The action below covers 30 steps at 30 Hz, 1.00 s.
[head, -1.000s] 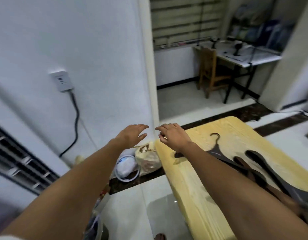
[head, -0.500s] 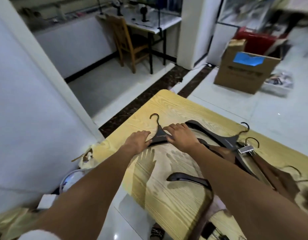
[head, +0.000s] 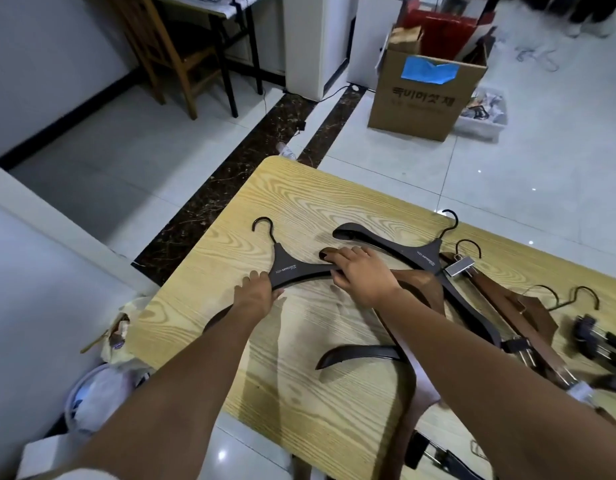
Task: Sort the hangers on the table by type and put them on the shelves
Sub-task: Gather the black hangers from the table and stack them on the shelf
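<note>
A dark wide-shouldered hanger with a black hook lies near the far left of the light wooden table. My left hand grips its left arm and my right hand grips its right arm. A second dark hanger lies just right of it. Brown wooden hangers, some with metal clips, are piled at the table's right. Another dark hanger's arm shows under my right forearm. No shelves are in view.
A cardboard box with a blue patch stands on the tiled floor beyond the table. A wooden chair and a desk are at the back left. Bags and a basket sit by the table's near left corner, beside a white wall.
The view swung from the wall down to the table. Both hands came down onto the dark hanger and now hold its two arms.
</note>
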Motion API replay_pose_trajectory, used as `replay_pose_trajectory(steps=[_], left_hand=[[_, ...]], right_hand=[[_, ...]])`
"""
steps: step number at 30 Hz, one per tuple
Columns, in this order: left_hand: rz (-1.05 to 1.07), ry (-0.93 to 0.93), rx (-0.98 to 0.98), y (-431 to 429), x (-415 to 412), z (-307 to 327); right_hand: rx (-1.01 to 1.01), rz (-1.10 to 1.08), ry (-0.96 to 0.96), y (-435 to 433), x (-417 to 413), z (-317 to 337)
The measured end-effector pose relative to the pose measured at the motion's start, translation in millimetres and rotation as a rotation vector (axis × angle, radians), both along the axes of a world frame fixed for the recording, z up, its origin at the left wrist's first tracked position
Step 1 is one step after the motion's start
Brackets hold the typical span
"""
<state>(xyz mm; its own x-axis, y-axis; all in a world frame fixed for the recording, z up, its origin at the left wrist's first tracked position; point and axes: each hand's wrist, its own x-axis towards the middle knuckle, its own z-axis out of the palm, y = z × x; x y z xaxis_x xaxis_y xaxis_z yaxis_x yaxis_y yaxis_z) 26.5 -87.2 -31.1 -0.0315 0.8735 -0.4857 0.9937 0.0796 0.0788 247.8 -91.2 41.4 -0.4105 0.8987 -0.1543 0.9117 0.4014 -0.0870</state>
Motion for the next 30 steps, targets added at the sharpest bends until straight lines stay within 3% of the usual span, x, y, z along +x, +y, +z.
replay_pose_trajectory(steps=[13,22,30], left_hand=[[0.051,-0.124,0.106,-1.0,-35.0,5.9],[-0.053,-0.086,0.179,3.7,-64.2,55.0],[-0.093,0.042,0.368,13.9,-48.7,85.5]], right_hand=[[0.016,-0.1,-0.001,-5.8,20.0,10.1],[0.051,-0.215,-0.036,-16.2,39.7,25.0],[0.043,-0.365,-0.055,-38.2,81.3,28.4]])
